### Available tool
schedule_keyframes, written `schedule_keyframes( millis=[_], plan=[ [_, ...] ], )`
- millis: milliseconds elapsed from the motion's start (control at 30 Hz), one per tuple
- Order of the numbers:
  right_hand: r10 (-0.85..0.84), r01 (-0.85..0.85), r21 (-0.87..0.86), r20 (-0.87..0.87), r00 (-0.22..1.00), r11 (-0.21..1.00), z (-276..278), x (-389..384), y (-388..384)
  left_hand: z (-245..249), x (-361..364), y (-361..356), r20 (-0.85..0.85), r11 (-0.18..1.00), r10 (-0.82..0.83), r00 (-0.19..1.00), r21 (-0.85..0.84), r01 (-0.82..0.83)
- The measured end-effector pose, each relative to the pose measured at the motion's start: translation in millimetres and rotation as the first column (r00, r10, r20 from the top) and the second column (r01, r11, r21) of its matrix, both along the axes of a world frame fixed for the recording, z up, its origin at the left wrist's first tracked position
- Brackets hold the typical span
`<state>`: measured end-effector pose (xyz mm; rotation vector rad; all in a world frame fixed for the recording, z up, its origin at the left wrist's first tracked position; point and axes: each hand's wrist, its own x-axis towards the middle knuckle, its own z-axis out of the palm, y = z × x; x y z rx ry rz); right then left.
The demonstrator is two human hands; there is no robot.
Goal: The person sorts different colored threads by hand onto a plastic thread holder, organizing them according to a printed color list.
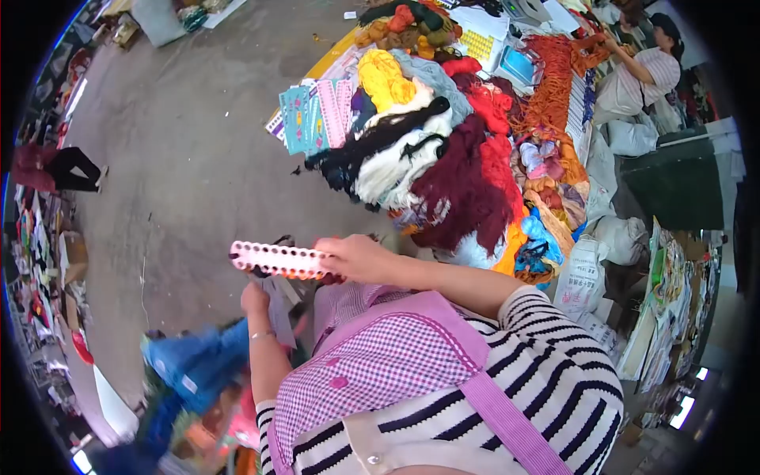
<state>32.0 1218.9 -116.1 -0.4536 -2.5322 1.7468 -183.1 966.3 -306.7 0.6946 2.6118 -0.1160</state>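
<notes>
My right hand (pixel 360 257) is closed on one end of a white thread card (pixel 277 260) with a row of holes along each long edge. Orange and dark bits show along the card's lower edge, close to my fingers. Just below the card's far end, my left hand (pixel 254 298) is held with curled fingers; what they hold is hard to make out. Beside it hangs a pale sheet (pixel 280 313), partly behind my wrist. Both hands are in front of my checked pink apron (pixel 356 348), away from the table.
Skeins of yarn in maroon (pixel 463 186), black, white and yellow (pixel 385 79) are heaped on the table ahead. Teal and pink printed cards (pixel 305 119) lie at its corner. A person (pixel 645 75) handles rust-coloured yarn (pixel 550 79). Another person (pixel 55 168) is at far left. Blue bundles (pixel 198 364) sit below left.
</notes>
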Motion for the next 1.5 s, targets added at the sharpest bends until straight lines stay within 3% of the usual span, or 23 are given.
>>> schedule_keyframes(
  millis=[33,100,167,233,300,400,500,567,667,767,833,867,900,933,967,1033,1067,1133,1233,1267,1333,1500],
  plan=[
    [-0.016,0.016,0.002,0.001,1.0,1.0,-3.9,-24.0,3.2,-7.3,-21.3,-6.6,-0.014,0.997,-0.013,1.0,-0.074,0.012],
    [0.046,-0.04,0.081,-0.078,0.996,0.996,-12.0,-71.9,9.5,-7.9,-64.3,-4.8,-0.077,0.998,0.0,0.997,-0.064,-0.005],
    [-0.012,0.016,0.03,-0.134,0.991,0.999,-11.5,-118.9,15.1,0.3,-116.3,5.1,-0.104,0.999,-0.016,0.994,-0.047,0.011],
    [-0.096,0.091,-0.103,-0.051,0.994,0.991,1.8,-161.9,21.6,9.7,-165.1,22.1,-0.115,1.0,-0.004,0.993,-0.013,0.002],
    [-0.117,0.114,-0.062,-0.053,0.992,0.992,-0.3,-204.6,30.0,17.8,-216.4,31.4,-0.134,1.0,-0.015,0.991,0.024,0.019],
    [-0.257,0.25,-0.06,-0.159,0.953,0.966,10.9,-257.9,54.6,22.7,-285.9,63.8,-0.128,0.995,-0.091,0.988,-0.049,0.085],
    [-0.354,0.338,-0.239,-0.027,0.935,0.91,9.1,-309.1,83.2,34.6,-347.7,99.9,-0.07,0.973,-0.214,0.974,-0.103,0.206],
    [-0.38,0.365,-0.245,-0.013,0.925,0.898,-8.6,-348.4,108.9,34.2,-394.8,125.6,-0.177,0.974,-0.216,0.96,0.033,0.226],
    [-0.417,0.398,-0.209,-0.054,0.908,0.893,-34.5,-408.1,149.8,53.6,-472.4,165.2,-0.219,0.978,-0.165,0.962,0.088,0.188],
    [-0.446,0.424,-0.19,-0.095,0.89,0.886,-39.4,-479.0,198.5,65.5,-545.8,186.7,-0.243,0.99,-0.14,0.96,-0.019,0.139],
    [-0.446,0.439,-0.081,-0.101,0.889,0.895,-46.6,-530.1,226.0,46.9,-597.5,167.1,-0.234,0.977,-0.182,0.955,-0.155,0.149],
    [-0.454,0.421,-0.295,-0.049,0.89,0.858,-40.0,-553.2,237.7,29.4,-623.3,151.4,-0.223,0.98,-0.078,0.972,-0.199,0.033],
    [-0.446,0.394,-0.483,0.008,0.895,0.782,-30.9,-573.4,248.3,35.3,-632.0,144.5,-0.2,0.965,-0.099,0.975,-0.259,0.045],
    [-0.441,0.375,-0.53,0.001,0.897,0.761,-16.4,-594.9,257.8,19.9,-645.4,122.8,-0.274,0.979,-0.125,0.953,-0.192,0.073],
    [-0.435,0.361,-0.566,0.006,0.9,0.741,-6.0,-610.4,270.4,-2.6,-652.5,105.6,-0.258,0.968,-0.12,0.959,-0.243,0.056],
    [-0.421,0.346,-0.51,-0.036,0.906,0.788,-7.5,-647.0,301.3,-35.5,-653.8,76.2,-0.28,0.975,-0.128,0.952,-0.212,0.069],
    [-0.429,0.352,-0.482,-0.057,0.901,0.803,-8.2,-663.5,322.4,-38.1,-649.8,82.0,-0.214,0.976,-0.076,0.974,-0.217,0.028],
    [-0.433,0.351,-0.455,-0.089,0.897,0.819,-5.6,-698.6,364.0,-32.2,-649.5,114.6,-0.082,0.963,0.046,0.996,-0.26,-0.066],
    [-0.493,0.425,-0.412,-0.07,0.867,0.806,-12.9,-747.7,420.5,-43.1,-677.8,173.2,0.013,0.959,0.091,0.996,-0.271,-0.084],
    [-0.528,0.429,-0.481,-0.086,0.845,0.765,-23.2,-761.0,441.2,-47.8,-694.2,193.7,0.035,0.96,0.093,0.995,-0.268,-0.08],
    [-0.627,0.43,-0.604,-0.152,0.764,0.671,-19.9,-787.1,470.3,-58.8,-736.8,236.7,0.064,0.966,0.077,0.995,-0.252,-0.058],
    [-0.688,0.596,-0.458,-0.049,0.724,0.66,2.5,-823.9,552.4,-59.2,-883.2,373.1,0.101,0.975,-0.001,0.995,-0.219,0.023]
  ],
)
